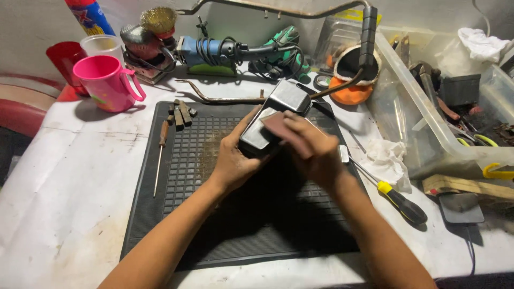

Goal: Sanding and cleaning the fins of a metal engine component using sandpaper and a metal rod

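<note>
Both hands point(278, 152) hold a metal part point(276, 115) over the black mat point(214, 214).

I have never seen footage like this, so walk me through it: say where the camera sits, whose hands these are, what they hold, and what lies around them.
There is one picture, taken by a camera worn on a person's head, looking down at their own two bare hands over a workbench. The left hand grips a shiny metal part, a boxy chrome-coloured piece. The right hand presses a small brownish sheet, probably sandpaper, against it. Both are above a black ribbed rubber mat. On the mat's left lies a thin rusty screwdriver; to the right lies a yellow-and-black screwdriver beside a crumpled white rag. At the back stand a pink mug, a blue power tool and a wire brush wheel. A clear plastic bin of tools sits on the right.
</note>
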